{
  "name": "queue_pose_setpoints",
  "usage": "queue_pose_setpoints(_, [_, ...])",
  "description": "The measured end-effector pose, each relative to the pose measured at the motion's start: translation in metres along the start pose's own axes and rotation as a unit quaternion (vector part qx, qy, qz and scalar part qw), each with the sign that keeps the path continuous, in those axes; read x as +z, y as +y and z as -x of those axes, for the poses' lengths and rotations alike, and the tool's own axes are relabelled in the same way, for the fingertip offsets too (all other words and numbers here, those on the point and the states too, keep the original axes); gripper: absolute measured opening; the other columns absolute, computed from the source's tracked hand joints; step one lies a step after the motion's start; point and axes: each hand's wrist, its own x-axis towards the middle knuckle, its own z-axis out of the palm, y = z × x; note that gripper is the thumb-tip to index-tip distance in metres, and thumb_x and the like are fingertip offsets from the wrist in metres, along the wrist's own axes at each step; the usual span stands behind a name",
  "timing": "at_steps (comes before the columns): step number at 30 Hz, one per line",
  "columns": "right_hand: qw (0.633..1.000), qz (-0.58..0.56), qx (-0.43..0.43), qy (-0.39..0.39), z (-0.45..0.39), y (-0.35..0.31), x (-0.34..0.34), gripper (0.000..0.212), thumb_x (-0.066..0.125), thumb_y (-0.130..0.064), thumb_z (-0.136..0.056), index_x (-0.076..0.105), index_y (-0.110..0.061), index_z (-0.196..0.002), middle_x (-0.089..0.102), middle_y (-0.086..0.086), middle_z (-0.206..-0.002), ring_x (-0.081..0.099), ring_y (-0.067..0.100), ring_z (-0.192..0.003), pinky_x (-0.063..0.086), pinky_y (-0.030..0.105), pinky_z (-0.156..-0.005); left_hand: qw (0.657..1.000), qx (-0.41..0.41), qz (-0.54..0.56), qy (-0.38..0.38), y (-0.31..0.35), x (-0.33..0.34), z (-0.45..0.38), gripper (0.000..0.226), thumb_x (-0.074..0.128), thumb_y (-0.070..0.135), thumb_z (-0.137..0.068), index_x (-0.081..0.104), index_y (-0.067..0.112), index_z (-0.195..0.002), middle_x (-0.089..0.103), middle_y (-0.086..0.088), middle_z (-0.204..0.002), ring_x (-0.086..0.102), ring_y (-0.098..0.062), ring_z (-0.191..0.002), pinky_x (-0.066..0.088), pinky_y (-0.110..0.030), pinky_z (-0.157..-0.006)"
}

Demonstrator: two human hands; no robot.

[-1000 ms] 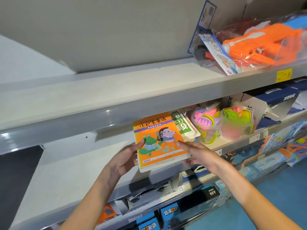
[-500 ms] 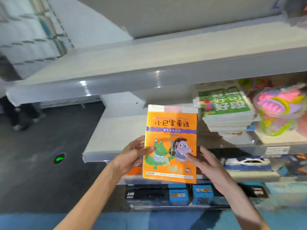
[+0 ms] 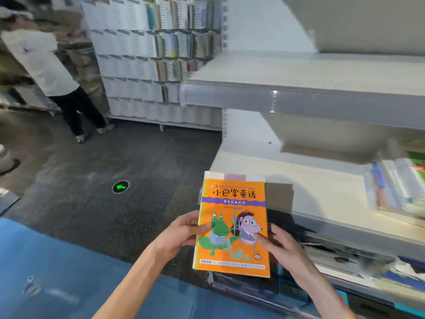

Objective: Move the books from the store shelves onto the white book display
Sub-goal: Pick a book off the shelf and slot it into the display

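An orange children's book stack [image 3: 232,224], with a frog and a bespectacled figure on the top cover, is held in front of me off the shelf. My left hand [image 3: 181,233] grips its left edge, thumb on the cover. My right hand [image 3: 280,245] grips its right edge, thumb on the cover too. The white book display [image 3: 128,61] with many slotted pockets stands across the aisle at the upper left, partly filled with books. More books [image 3: 400,187] lie stacked on the store shelf [image 3: 310,180] at the right, blurred.
A person [image 3: 48,65] in a white top and dark trousers stands at the far left beside the display. Dark floor with a green arrow marker [image 3: 120,187] lies between me and the display. A blue floor area [image 3: 57,272] is at the lower left. An upper shelf [image 3: 299,93] juts overhead on the right.
Both hands lifted the orange books off the shelf and drew them toward me. My view swung left, bringing the white display and the person into sight.
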Motion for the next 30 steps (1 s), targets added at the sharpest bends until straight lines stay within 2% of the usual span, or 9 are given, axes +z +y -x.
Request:
queue_pose_setpoints(2, [1.000,0.020,0.007,-0.002,-0.015,-0.012,0.047,0.101,0.078,-0.079,-0.057,0.049,-0.037,-0.143,0.049,-0.014,-0.145,0.047,0.008,-0.134,0.039,0.044,-0.114,1.000,0.006,0.010,0.014,-0.005,-0.048,0.012,0.036,0.067,0.015,-0.095,0.062,0.009,-0.130,0.073,-0.007,-0.123,0.070,-0.028,-0.112,0.057,-0.045,-0.095])
queue_pose_setpoints(5, [0.999,0.029,0.010,-0.023,-0.035,-0.036,0.117,0.089,0.078,-0.073,-0.064,0.051,-0.039,-0.141,0.047,-0.016,-0.144,0.043,0.008,-0.136,0.036,0.044,-0.116,0.999,0.012,0.031,0.035,-0.008,-0.120,0.034,0.035,0.067,0.015,-0.094,0.062,0.009,-0.128,0.074,-0.005,-0.120,0.071,-0.027,-0.110,0.059,-0.039,-0.088])
queue_pose_setpoints(9, [0.996,0.072,0.023,-0.056,-0.066,-0.063,0.190,0.087,0.076,-0.081,-0.060,0.051,-0.049,-0.137,0.056,-0.016,-0.140,0.053,0.010,-0.129,0.041,0.053,-0.112,0.996,0.014,0.063,0.062,-0.011,-0.201,0.055,0.038,0.072,0.018,-0.091,0.063,0.010,-0.128,0.073,-0.007,-0.122,0.070,-0.031,-0.113,0.051,-0.052,-0.103])
queue_pose_setpoints(13, [0.993,0.082,0.042,-0.073,-0.106,-0.089,0.246,0.091,0.079,-0.080,-0.056,0.051,-0.047,-0.137,0.062,-0.012,-0.134,0.062,0.015,-0.122,0.047,0.054,-0.107,0.991,0.021,0.100,0.083,-0.010,-0.268,0.055,0.043,0.076,0.022,-0.089,0.063,0.009,-0.127,0.072,-0.009,-0.124,0.069,-0.033,-0.114,0.047,-0.058,-0.106])
queue_pose_setpoints(16, [0.991,0.098,0.039,-0.084,-0.146,-0.103,0.282,0.090,0.075,-0.082,-0.061,0.050,-0.046,-0.139,0.061,-0.010,-0.138,0.060,0.014,-0.124,0.044,0.051,-0.109,0.986,0.022,0.119,0.113,-0.008,-0.314,0.040,0.036,0.070,0.018,-0.092,0.063,0.008,-0.127,0.073,-0.008,-0.121,0.069,-0.032,-0.112,0.049,-0.056,-0.105])
queue_pose_setpoints(20, [0.987,0.096,0.028,-0.122,-0.200,-0.137,0.334,0.058,0.071,-0.065,-0.076,0.062,-0.040,-0.127,0.072,-0.010,-0.120,0.069,0.011,-0.110,0.048,0.047,-0.105,0.982,0.011,0.131,0.137,-0.001,-0.376,0.010,0.036,0.071,0.017,-0.091,0.063,0.009,-0.125,0.074,-0.008,-0.119,0.071,-0.030,-0.111,0.052,-0.053,-0.102])
queue_pose_setpoints(23, [0.986,0.096,0.024,-0.136,-0.262,-0.155,0.370,0.057,0.070,-0.066,-0.073,0.063,-0.041,-0.124,0.074,-0.010,-0.116,0.070,0.012,-0.109,0.050,0.050,-0.103,0.980,0.004,0.130,0.149,0.016,-0.432,-0.022,0.036,0.072,0.017,-0.091,0.063,0.008,-0.124,0.074,-0.007,-0.119,0.071,-0.029,-0.109,0.057,-0.049,-0.096])
queue_pose_setpoints(27, [0.988,0.082,0.038,-0.128,-0.349,-0.177,0.410,0.076,0.071,-0.085,-0.060,0.061,-0.048,-0.125,0.068,-0.013,-0.127,0.066,0.013,-0.116,0.049,0.051,-0.105,0.979,-0.014,0.112,0.167,0.055,-0.508,-0.067,0.036,0.072,0.018,-0.090,0.063,0.007,-0.123,0.074,-0.008,-0.118,0.072,-0.028,-0.107,0.060,-0.043,-0.090])
queue_pose_setpoints(30, [0.988,0.071,0.039,-0.134,-0.399,-0.214,0.439,0.064,0.071,-0.079,-0.068,0.062,-0.047,-0.123,0.069,-0.016,-0.123,0.066,0.009,-0.114,0.049,0.051,-0.105,0.980,-0.004,0.099,0.173,0.092,-0.559,-0.097,0.038,0.075,0.019,-0.088,0.064,0.007,-0.122,0.075,-0.008,-0.116,0.073,-0.028,-0.106,0.059,-0.047,-0.091])
